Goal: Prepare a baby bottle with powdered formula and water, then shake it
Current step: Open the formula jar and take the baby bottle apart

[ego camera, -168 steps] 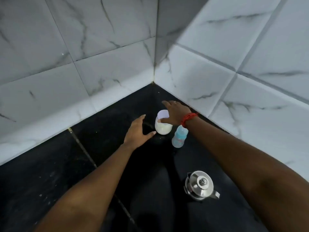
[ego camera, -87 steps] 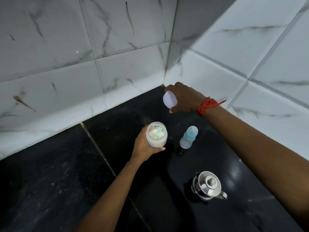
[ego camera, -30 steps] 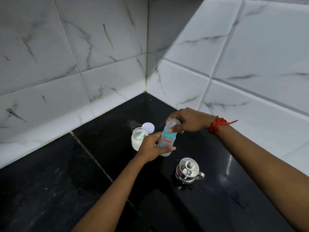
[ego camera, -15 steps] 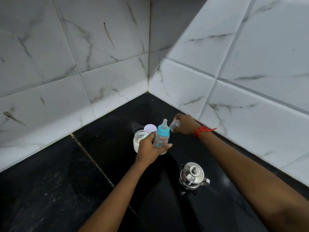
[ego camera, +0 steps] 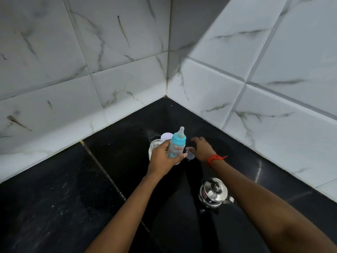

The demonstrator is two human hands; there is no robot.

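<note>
1. The left hand [ego camera: 163,157] holds the baby bottle [ego camera: 176,147] up off the black surface [ego camera: 118,161], tilted slightly; its fingers [ego camera: 164,144] and thumb curl round the lower body; the blue collar and teat [ego camera: 181,131] are on, pointing up toward the corner.
2. The right hand [ego camera: 201,148] hovers low, just right of the bottle, palm down; its fingers [ego camera: 196,139] are spread and loose, gripping nothing.
3. A clear cap [ego camera: 190,154] sits between the two hands, right by the left thumb; it may touch the edge of the right hand, though I cannot be sure from here.
4. A red thread [ego camera: 216,157] circles the right wrist.
5. Behind the left hand stands the formula jar [ego camera: 155,144], mouth uncovered, partly hidden by the knuckles; a white lid [ego camera: 166,136] lies just beyond it.
6. A lidded steel pot [ego camera: 214,192] sits nearer the person, beside the right forearm, well apart from the bottle.
7. White marbled tiles [ego camera: 127,88] rise on both walls of the corner.
</note>
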